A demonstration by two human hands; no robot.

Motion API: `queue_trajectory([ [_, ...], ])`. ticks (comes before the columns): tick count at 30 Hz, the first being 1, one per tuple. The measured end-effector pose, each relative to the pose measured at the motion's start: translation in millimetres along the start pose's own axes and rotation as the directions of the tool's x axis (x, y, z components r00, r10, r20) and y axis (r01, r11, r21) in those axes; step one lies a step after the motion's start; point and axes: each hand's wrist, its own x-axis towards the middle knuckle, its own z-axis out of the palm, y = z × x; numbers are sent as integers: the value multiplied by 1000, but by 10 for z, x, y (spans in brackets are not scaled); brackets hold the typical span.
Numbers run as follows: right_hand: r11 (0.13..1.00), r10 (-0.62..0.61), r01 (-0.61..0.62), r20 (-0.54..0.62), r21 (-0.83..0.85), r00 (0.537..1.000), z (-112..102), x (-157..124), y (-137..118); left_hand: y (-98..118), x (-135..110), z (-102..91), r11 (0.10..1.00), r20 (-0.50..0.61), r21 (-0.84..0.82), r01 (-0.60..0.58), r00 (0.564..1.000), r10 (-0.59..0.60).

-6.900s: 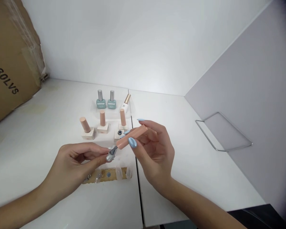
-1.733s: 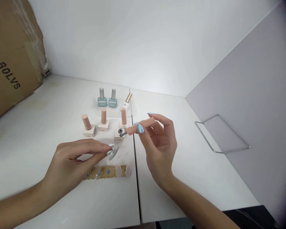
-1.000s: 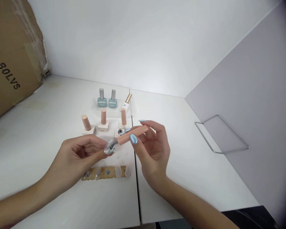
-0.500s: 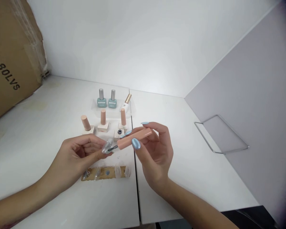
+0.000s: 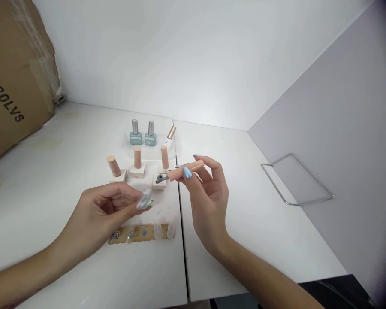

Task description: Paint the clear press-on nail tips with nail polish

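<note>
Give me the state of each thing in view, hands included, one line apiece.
Left hand: pinching a nail tip
Nail tip: held up in the fingertips
Right hand: gripping the brush
Brush: gray-tipped, over the front bottle; contact unclear
Front bottle: uncapped
Three pink-capped bottles: closed
Two teal bottles: closed, upright
White bottle: closed, tilted
Cardboard strip: lying flat, bearing other nail tips

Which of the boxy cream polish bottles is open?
The boxy cream bottle at front right: its round dark-gray neck is bare, whereas the other three boxy cream bottles wear tall, cylindrical peach caps.
</note>
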Motion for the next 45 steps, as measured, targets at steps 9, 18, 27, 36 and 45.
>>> queue_trajectory([
  [9, 999, -38, 37, 154, 10, 987, 28, -109, -63, 7, 20, 37, 1000, -46, -13, -1, 999, 0],
  [18, 973, 230, -229, -58, 23, 972, -17, -2, -29, -55, 17, 23, 999, -57, 2, -36, 998, 36],
  [27, 993, -83, 71, 127, 98, 988, 17, -77, -52, -20, 7, 10, 999, -37, -44, -1, 999, -1],
  [36, 1000, -13, 13, 34, 5, 999, 28, -88, -44, 3, -7, -3, 983, 34, -156, 93, 995, -89],
  [45, 992, -10, 5, 42, 127, 999, 27, -68, -15, 19, 27, -6, 969, 47, -233, 87, 996, -78],
])
